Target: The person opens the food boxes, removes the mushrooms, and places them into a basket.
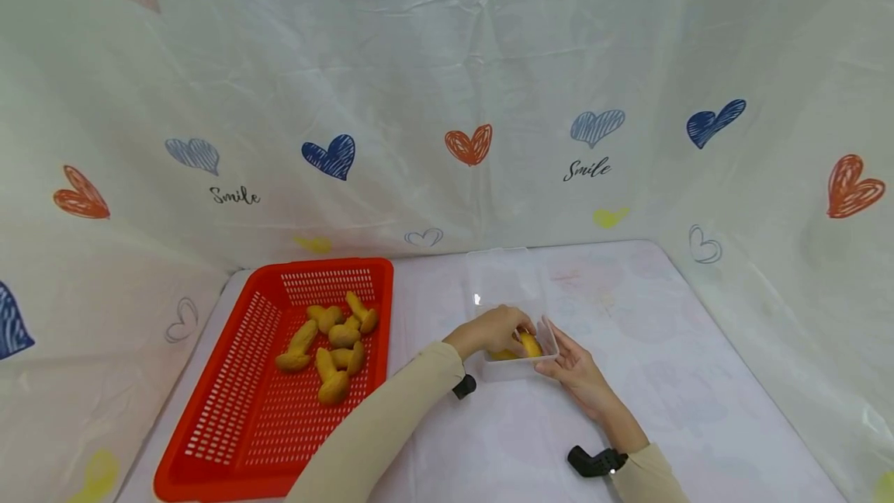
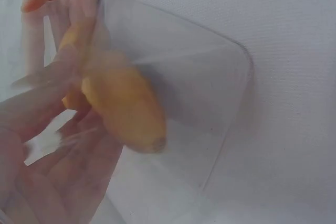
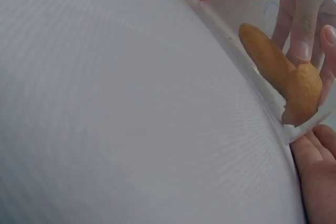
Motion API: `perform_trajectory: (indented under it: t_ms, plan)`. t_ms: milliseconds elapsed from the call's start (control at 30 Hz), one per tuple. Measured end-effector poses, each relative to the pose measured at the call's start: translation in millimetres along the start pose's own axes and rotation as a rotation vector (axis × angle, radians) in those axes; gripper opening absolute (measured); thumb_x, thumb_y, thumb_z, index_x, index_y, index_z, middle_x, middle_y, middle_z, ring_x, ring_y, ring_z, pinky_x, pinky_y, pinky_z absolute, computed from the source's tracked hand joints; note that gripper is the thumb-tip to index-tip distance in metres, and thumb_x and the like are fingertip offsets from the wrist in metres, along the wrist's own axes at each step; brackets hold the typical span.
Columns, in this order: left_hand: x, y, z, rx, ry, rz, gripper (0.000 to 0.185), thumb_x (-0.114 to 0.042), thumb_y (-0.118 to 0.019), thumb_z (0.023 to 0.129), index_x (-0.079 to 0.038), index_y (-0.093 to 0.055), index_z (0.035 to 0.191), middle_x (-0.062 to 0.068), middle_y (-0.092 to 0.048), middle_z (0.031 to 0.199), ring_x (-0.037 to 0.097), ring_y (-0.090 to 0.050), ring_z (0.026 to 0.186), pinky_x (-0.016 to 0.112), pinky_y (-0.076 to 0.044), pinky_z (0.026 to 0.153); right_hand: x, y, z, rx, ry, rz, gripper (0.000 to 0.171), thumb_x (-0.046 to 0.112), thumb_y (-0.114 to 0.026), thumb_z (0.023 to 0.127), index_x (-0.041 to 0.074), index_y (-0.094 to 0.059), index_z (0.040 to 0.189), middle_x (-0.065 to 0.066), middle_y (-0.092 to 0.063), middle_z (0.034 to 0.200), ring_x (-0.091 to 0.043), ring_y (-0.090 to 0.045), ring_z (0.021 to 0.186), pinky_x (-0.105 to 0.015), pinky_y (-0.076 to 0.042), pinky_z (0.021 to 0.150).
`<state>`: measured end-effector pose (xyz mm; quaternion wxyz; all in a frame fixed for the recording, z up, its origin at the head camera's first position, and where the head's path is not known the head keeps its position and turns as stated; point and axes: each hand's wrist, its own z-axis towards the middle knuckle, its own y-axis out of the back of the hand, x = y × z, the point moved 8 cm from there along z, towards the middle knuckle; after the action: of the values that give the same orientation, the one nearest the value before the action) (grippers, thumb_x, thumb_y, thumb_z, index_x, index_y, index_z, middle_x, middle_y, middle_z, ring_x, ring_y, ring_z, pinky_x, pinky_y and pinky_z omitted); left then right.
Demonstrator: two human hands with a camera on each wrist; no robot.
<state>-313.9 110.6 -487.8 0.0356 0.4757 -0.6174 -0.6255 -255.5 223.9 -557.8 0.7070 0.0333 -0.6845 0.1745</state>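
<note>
A clear plastic box (image 1: 520,369) stands at the middle right of the table, its transparent lid (image 1: 503,274) laid back behind it. My left hand (image 1: 494,330) reaches into the box from the left, its bent fingers on a yellow-brown mushroom (image 3: 302,85). Another mushroom (image 2: 76,40) shows through the clear wall in the left wrist view, partly behind fingers. My right hand (image 1: 580,377) holds the box by its right front corner, thumb in front and fingers along the side. Part of the left fingers is hidden among the mushrooms.
A red slotted basket (image 1: 202,418) takes up the table's left side, with several mushrooms (image 1: 334,386) lying in it. My left forearm passes over the table beside the basket's right rim. A white curtain (image 1: 419,84) with printed hearts hangs behind the table.
</note>
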Motion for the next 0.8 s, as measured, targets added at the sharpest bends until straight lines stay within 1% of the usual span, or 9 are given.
perform_trajectory:
  t_ms: [100, 267, 367, 467, 567, 800]
  plan:
    - [-1.0, -0.4, -1.3, -0.002, 0.010, -0.003, 0.035, -0.016, -0.079, 0.086, -0.010, -0.070, 0.120, -0.001, -0.068, 0.114, 0.006, -0.063, 0.094, 0.016, -0.049, 0.083, 0.0, -0.3, 0.2, 0.001, 0.004, 0.010, 0.085, -0.006, -0.066, 0.092, 0.005, -0.015, 0.159, -0.020, -0.007, 0.164, -0.002, -0.045, 0.132, -0.023, -0.051, 0.094]
    - [-4.1, -1.5, -4.4, 0.003, 0.034, 0.094, 0.037, -0.023, -0.078, 0.089, -0.013, -0.070, 0.124, -0.006, -0.068, 0.119, 0.009, -0.062, 0.107, 0.024, -0.049, 0.089, -0.5, -0.2, 0.7, 0.015, 0.023, 0.021, 0.084, -0.007, -0.065, 0.092, 0.006, -0.016, 0.159, -0.019, -0.007, 0.164, 0.000, -0.038, 0.136, -0.024, -0.046, 0.099]
    - [-3.9, -2.7, -4.8, 0.003, 0.054, 0.127, 0.037, -0.027, -0.077, 0.089, -0.017, -0.070, 0.125, -0.008, -0.069, 0.116, 0.010, -0.061, 0.109, 0.026, -0.050, 0.087, -0.8, 0.9, 0.8, 0.015, 0.031, 0.013, 0.084, -0.007, -0.065, 0.092, 0.006, -0.016, 0.159, -0.020, -0.007, 0.163, 0.001, -0.040, 0.135, -0.024, -0.047, 0.099]
    - [-2.6, -3.4, -3.9, 0.003, 0.071, 0.109, 0.036, -0.029, -0.078, 0.089, -0.019, -0.070, 0.123, -0.008, -0.070, 0.108, 0.008, -0.063, 0.100, 0.026, -0.050, 0.080, -0.5, 1.1, 0.9, 0.014, 0.034, 0.003, 0.083, -0.007, -0.065, 0.093, 0.006, -0.016, 0.159, -0.019, -0.006, 0.164, 0.001, -0.041, 0.134, -0.024, -0.048, 0.097]
    - [-0.6, -5.3, -2.5, 0.010, 0.078, 0.081, 0.036, -0.029, -0.079, 0.088, -0.021, -0.070, 0.122, -0.008, -0.071, 0.105, 0.006, -0.063, 0.093, 0.026, -0.050, 0.074, -0.1, 0.3, 0.7, 0.016, 0.028, 0.010, 0.083, -0.007, -0.065, 0.093, 0.007, -0.016, 0.159, -0.018, -0.006, 0.164, 0.000, -0.042, 0.134, -0.025, -0.048, 0.097]
    - [1.6, -6.6, -2.5, 0.003, 0.077, 0.020, 0.036, -0.023, -0.080, 0.087, -0.020, -0.070, 0.122, -0.009, -0.073, 0.103, 0.004, -0.064, 0.090, 0.025, -0.050, 0.072, 0.3, -0.7, 0.6, 0.015, 0.020, 0.011, 0.084, -0.006, -0.065, 0.093, 0.007, -0.016, 0.160, -0.017, -0.007, 0.164, 0.000, -0.044, 0.133, -0.023, -0.050, 0.095]
